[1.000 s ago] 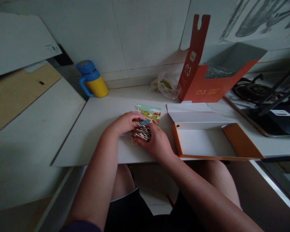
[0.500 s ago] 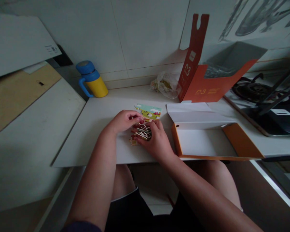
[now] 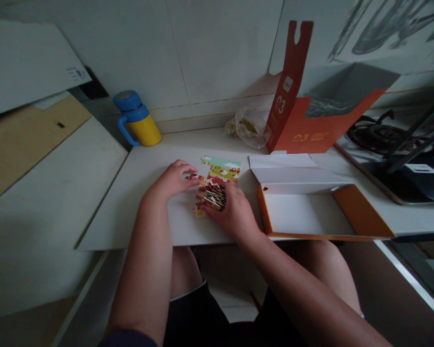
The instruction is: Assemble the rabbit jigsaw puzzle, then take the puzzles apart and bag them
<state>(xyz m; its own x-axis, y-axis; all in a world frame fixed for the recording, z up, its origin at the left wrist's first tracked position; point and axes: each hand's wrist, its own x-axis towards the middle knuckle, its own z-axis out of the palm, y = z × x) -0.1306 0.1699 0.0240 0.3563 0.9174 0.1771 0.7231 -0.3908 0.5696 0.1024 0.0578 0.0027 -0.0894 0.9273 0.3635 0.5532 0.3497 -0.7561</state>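
Note:
A partly assembled colourful jigsaw puzzle (image 3: 222, 169) lies on the white board (image 3: 148, 193) in front of me. My right hand (image 3: 231, 212) is curled round a stack of loose puzzle pieces (image 3: 214, 198) at the puzzle's near edge. My left hand (image 3: 171, 178) rests on the board to the left of the puzzle, and its fingertips pinch a small puzzle piece (image 3: 195, 178) at the puzzle's left edge.
An open orange-and-white box (image 3: 361, 217) lies to the right of the puzzle, its orange sleeve (image 3: 311, 135) standing behind. A yellow and blue cup (image 3: 139, 123) stands at the back left, a plastic bag (image 3: 248, 126) by the wall, a gas stove (image 3: 383, 135) at right.
My left hand has slid left, away from the stack in my right hand, carrying a small piece to the puzzle's left edge. My right hand has stayed put.

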